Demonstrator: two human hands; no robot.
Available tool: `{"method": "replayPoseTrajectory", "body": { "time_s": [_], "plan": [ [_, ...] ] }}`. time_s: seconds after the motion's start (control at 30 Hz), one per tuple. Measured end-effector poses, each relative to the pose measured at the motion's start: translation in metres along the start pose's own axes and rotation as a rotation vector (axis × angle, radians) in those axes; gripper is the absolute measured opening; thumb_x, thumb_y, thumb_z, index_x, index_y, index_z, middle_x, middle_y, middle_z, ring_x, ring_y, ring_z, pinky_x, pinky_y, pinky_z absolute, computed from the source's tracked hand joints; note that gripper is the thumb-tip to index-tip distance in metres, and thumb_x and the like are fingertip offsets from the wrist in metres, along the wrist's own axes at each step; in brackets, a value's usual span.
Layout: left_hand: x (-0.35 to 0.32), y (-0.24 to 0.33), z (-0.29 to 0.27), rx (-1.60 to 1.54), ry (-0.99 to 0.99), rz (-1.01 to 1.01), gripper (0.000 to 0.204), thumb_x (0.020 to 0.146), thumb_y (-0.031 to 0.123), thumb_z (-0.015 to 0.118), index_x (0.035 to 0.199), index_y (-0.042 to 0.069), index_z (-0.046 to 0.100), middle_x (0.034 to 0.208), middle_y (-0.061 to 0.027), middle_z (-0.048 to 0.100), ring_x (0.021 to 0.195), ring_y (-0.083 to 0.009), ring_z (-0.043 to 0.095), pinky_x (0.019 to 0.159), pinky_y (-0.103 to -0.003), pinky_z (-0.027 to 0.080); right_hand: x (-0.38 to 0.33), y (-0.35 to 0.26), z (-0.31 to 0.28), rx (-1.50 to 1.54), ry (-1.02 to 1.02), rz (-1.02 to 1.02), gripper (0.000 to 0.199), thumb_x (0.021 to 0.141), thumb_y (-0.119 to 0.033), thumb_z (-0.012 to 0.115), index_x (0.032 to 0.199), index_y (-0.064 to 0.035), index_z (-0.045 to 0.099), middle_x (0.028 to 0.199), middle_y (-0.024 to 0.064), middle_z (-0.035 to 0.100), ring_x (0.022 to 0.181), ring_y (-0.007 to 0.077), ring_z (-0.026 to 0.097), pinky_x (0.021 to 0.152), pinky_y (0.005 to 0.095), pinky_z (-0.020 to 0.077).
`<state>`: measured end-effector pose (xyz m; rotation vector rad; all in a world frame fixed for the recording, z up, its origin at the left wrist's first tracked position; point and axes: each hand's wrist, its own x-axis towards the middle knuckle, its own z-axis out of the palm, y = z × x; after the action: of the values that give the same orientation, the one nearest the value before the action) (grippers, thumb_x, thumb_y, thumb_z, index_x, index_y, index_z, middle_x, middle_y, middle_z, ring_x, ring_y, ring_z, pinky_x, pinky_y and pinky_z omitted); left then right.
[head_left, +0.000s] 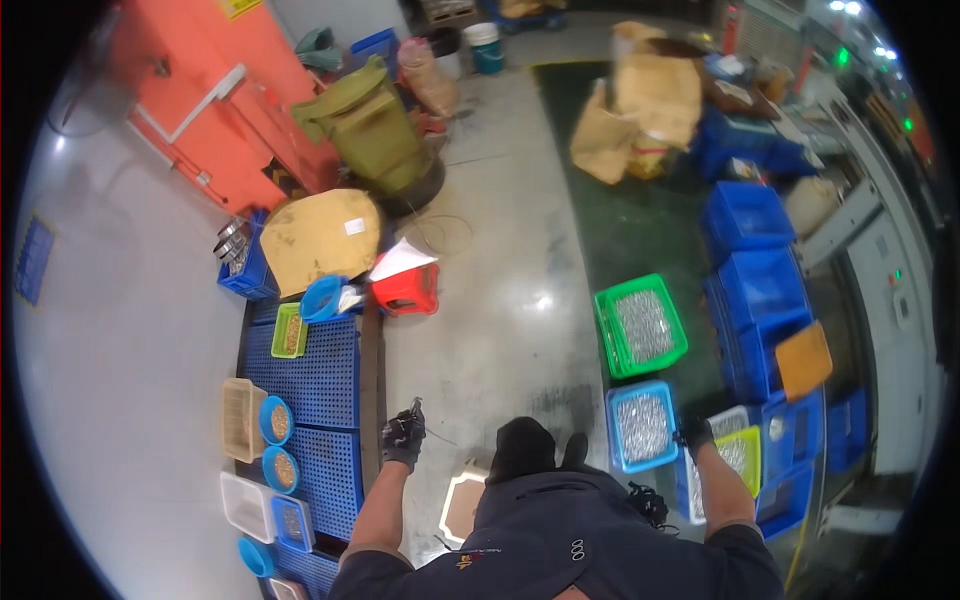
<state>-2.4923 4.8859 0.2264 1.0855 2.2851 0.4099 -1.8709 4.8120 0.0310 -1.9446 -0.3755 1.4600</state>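
Observation:
My left hand (403, 438), in a black glove, is held out above the floor beside the blue pallets. It is closed on a small dark thing (417, 406) that I cannot make out, and a thin wire-like line trails off to its right. My right hand (693, 431), also gloved in black, is at the right rim of a light-blue basket (613, 440) full of small silvery metal parts. Its fingers seem closed on that rim, though they are small and dark here. By my right forearm are a yellow-green basket (752, 462) and a whitish basket (690, 508), both with silvery parts.
A green basket (612, 352) of silvery parts stands beyond the light-blue one. Stacked blue crates (765, 285) line the right. Blue pallets (325, 372) on the left carry small bowls and baskets. Farther ahead are a red stool (410, 292) and a wheeled olive bin (372, 130).

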Motion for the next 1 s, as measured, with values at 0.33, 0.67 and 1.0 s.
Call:
{"method": "replayPoseTrajectory", "body": {
  "time_s": [0.33, 0.67, 1.0],
  "plan": [
    [0.231, 0.232, 0.011, -0.343, -0.114, -0.02, 0.043, 0.086, 0.048, 0.05, 0.069, 0.009, 0.059, 0.049, -0.0018, 0.052, 0.037, -0.0114, 0.047, 0.034, -0.027, 0.037, 0.296, -0.203, 0.12, -0.241, -0.174, -0.441, 0.031, 0.082, -0.035, 0.051, 0.099, -0.0101, 0.06, 0.094, 0.013, 0.064, 0.076, 0.0247, 0.063, 0.062, 0.0362, 0.0503],
    [0.518, 0.444, 0.057, -0.791, -0.437, 0.21, 0.011, 0.085, 0.019, 0.051, 0.081, 0.013, 0.06, 0.054, 0.0002, 0.051, 0.038, -0.0091, 0.043, 0.032, -0.022, 0.03, 0.256, -0.178, 0.129, -1.685, -0.19, -0.519, 0.032, 0.087, -0.023, 0.045, 0.112, -0.0039, 0.05, 0.073, 0.0162, 0.061, 0.069, 0.0285, 0.061, 0.058, 0.039, 0.0467],
    [0.734, 0.762, 0.092, -0.45, -0.334, 0.095, 0.044, 0.09, 0.045, 0.044, 0.061, 0.014, 0.051, 0.046, 0.0015, 0.045, 0.035, -0.0088, 0.04, 0.033, -0.025, 0.031, 0.534, -0.543, 0.241, -1.789, -0.094, -0.431, 0.035, 0.08, -0.03, 0.053, 0.109, -0.0106, 0.054, 0.1, 0.0119, 0.063, 0.068, 0.0248, 0.065, 0.054, 0.0373, 0.0492]
  ]
}}
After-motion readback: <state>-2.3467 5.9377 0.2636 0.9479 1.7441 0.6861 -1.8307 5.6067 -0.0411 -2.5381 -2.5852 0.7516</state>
